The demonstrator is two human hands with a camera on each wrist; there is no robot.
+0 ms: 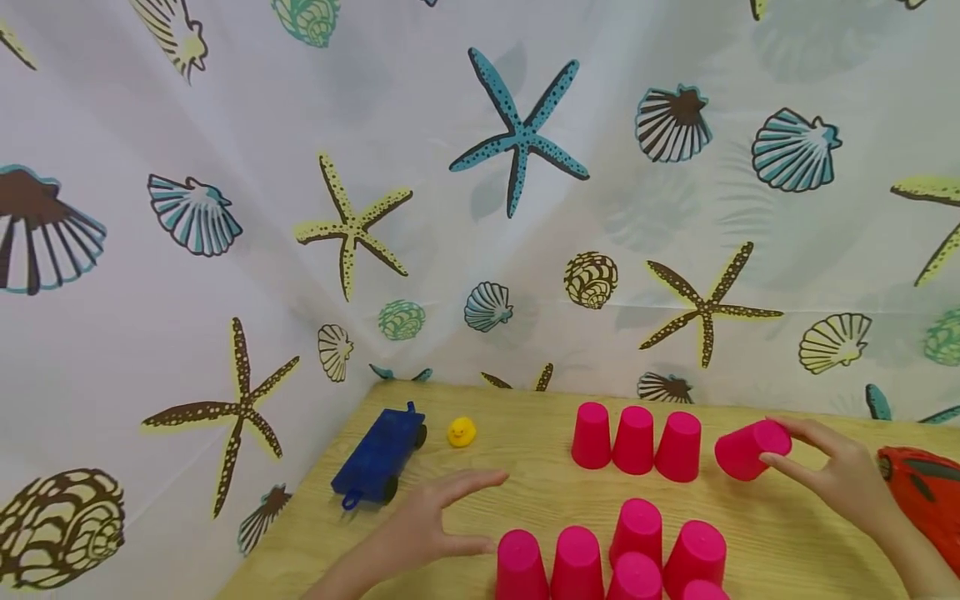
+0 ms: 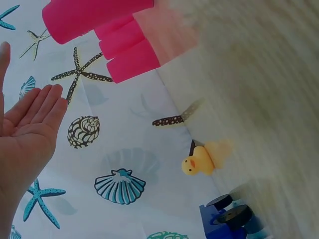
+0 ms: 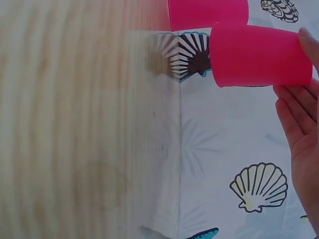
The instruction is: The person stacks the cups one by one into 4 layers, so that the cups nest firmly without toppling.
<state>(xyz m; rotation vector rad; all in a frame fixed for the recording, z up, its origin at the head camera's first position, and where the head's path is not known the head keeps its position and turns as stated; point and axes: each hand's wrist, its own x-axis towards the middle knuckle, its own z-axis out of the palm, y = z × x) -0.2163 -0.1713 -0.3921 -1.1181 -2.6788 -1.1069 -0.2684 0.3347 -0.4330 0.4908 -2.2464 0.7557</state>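
Observation:
A pink cup (image 1: 742,454), tipped over to one side, is pinched between the thumb and fingers of my right hand (image 1: 847,475). The right wrist view shows that cup (image 3: 261,56) with fingers and thumb at its closed end. To its left, three more pink cups (image 1: 633,439) stand upside down in a row at the back of the table. My left hand (image 1: 423,521) has its fingers and thumb spread, holding nothing. Its thumb tip lies close to an upside-down pink cup (image 1: 520,567); I cannot tell whether they touch. In the left wrist view the hand (image 2: 32,127) is likewise empty.
Several upside-down pink cups (image 1: 641,529) stand in a cluster at the front. A blue toy wagon (image 1: 380,454) and a yellow rubber duck (image 1: 461,432) sit at the back left. A red toy car (image 1: 926,492) lies at the right. A shell-patterned curtain (image 1: 420,83) hangs behind the wooden table.

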